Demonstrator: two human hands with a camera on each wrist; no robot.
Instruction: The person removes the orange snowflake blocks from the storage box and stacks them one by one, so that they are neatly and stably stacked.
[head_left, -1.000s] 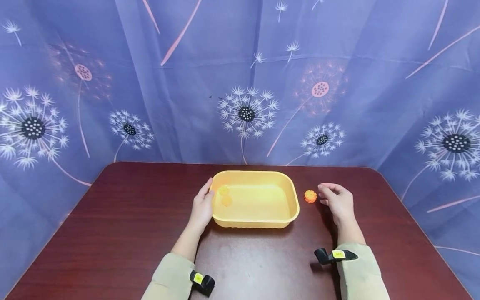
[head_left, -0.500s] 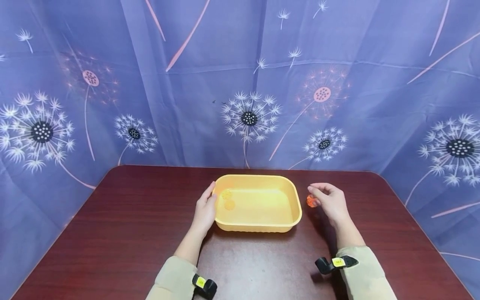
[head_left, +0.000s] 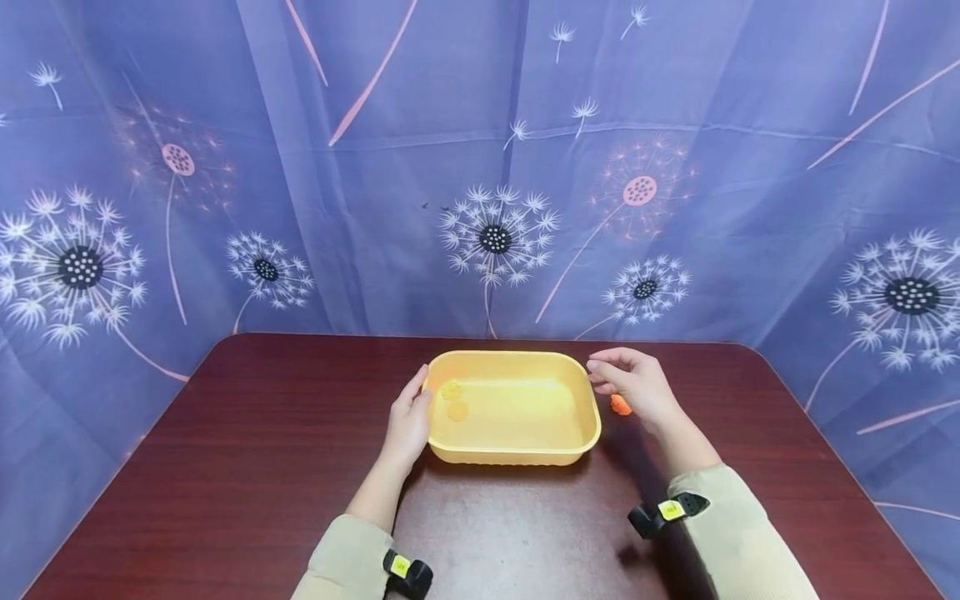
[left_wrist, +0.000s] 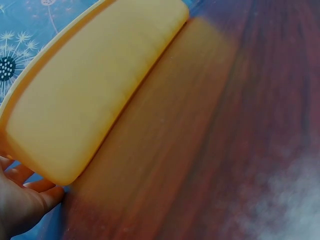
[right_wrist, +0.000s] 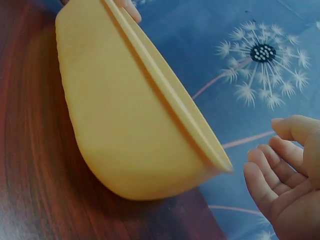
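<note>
A yellow plastic basin (head_left: pixel 517 408) stands on the table; its long side fills much of both wrist views. My left hand (head_left: pixel 408 425) grips the basin's left end. Inside, near that end, lie a yellow flower-shaped piece (head_left: pixel 452 390) and a round orange-yellow piece (head_left: pixel 457 410). My right hand (head_left: pixel 633 387) hovers at the basin's right rim, thumb and index tips close together. Whether something is between them does not show, and the right wrist view shows only bent fingers (right_wrist: pixel 265 167). An orange flower-shaped piece (head_left: pixel 620 405) lies below this hand, partly hidden by it.
The dark red-brown wooden table (head_left: pixel 247 450) reaches back to a blue dandelion-print curtain (head_left: pixel 375 208). Black straps with yellow labels sit on both sleeves.
My right hand came to the orange piece, then moved left and away from it to the basin's right rim. My left hand keeps its grip on the basin.
</note>
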